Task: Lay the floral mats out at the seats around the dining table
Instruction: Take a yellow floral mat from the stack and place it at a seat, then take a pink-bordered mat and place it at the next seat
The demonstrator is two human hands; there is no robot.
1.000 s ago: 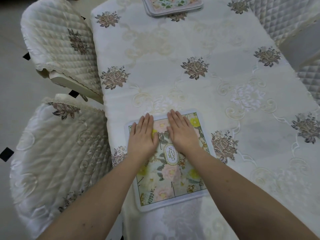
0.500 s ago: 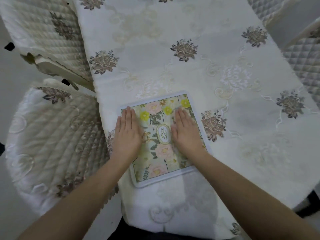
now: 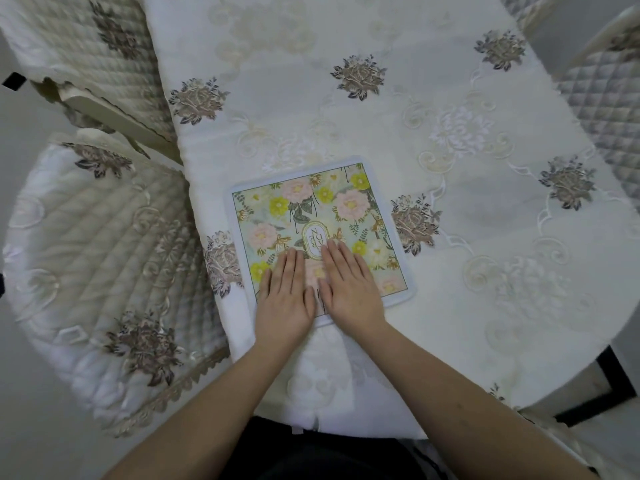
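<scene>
The dining table (image 3: pixel 450 237), under cream embroidered cloth, carries one square floral mat with a pale border (image 3: pixel 311 216) at its near-left corner. My left hand (image 3: pixel 284 299) and right hand (image 3: pixel 349 289) press flat, fingers straight, gripping nothing. Smooth outward evenly, keeping the mat square to the edge. Since earlier, both palms have slid back to its near edge.

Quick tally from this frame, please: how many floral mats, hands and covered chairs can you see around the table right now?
Floral mats: 1
Hands: 2, left hand and right hand, both flat on the mat
Covered chairs: 4
Total: 7
</scene>
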